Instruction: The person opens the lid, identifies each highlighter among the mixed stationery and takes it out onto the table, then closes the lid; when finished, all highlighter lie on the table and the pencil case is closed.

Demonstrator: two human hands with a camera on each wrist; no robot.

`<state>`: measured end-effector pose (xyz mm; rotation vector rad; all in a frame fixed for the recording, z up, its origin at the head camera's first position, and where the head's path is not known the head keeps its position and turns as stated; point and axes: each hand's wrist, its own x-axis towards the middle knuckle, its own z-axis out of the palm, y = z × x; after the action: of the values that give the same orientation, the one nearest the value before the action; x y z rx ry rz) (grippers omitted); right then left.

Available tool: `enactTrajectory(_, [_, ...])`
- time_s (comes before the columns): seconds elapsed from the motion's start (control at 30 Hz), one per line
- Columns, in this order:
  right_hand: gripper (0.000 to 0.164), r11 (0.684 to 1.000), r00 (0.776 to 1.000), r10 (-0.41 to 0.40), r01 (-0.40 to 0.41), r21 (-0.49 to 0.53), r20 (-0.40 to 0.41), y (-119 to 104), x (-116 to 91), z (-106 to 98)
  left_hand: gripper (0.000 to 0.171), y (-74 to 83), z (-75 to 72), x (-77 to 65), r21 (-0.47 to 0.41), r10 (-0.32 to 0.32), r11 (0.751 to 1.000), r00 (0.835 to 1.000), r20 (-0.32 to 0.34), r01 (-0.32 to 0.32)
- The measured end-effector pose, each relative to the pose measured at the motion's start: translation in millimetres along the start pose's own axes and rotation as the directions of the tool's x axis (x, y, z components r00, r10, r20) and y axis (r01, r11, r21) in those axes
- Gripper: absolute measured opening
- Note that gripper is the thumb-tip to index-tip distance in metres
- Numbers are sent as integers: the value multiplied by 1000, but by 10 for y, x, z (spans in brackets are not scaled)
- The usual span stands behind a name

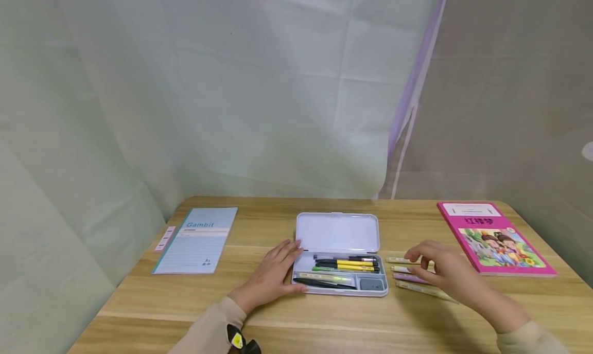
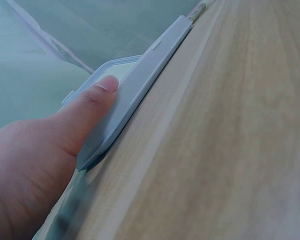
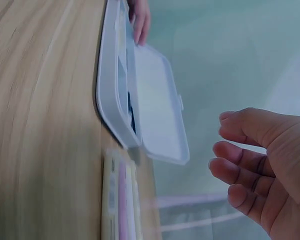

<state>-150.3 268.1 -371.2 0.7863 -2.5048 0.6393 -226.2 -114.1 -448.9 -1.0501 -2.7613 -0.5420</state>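
Note:
A white pencil case [image 1: 337,231] lies with its lid raised. Inside are yellow pens [image 1: 354,265], a green pen [image 1: 321,268], a black pen [image 1: 324,283] and a grey eraser-like block [image 1: 371,284]. My left hand [image 1: 273,274] rests on the case's left end, fingers near the hinge; in the left wrist view its thumb [image 2: 92,102] presses the front wall. Over several pale pens and a purple pen [image 1: 407,278] right of the case hovers my right hand [image 1: 447,271], fingers loosely bent and holding nothing; the right wrist view shows it apart from these pens [image 3: 122,200].
A light blue notebook [image 1: 199,246] lies at the left of the wooden table [image 1: 324,323], with a pink-white card [image 1: 165,239] beside it. On the right is a pink book [image 1: 472,223]. Pale curtains [image 1: 278,86] hang behind the table.

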Motion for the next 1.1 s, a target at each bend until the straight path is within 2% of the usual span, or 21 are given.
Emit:
enactTrajectory(0.27, [21,995,998,-22,15,99,67,-148,146,214,90,12,-10,-1,-2,-14,1000,1000,12,14])
enactTrajectory(0.53, [14,988,990,-29,7,155,141,-258,252,414,90,23,-13,9,-9,-25,1000,999,21,25])
enactTrajectory(0.87, [11,987,970,-28,-11,158,243,-373,349,629,90,16,-5,10,-1,-23,1000,1000,18,23])
enactTrajectory(1.1, [10,991,971,-68,38,132,227,-408,377,748,91,18,-8,7,-3,-24,1000,1000,19,24])
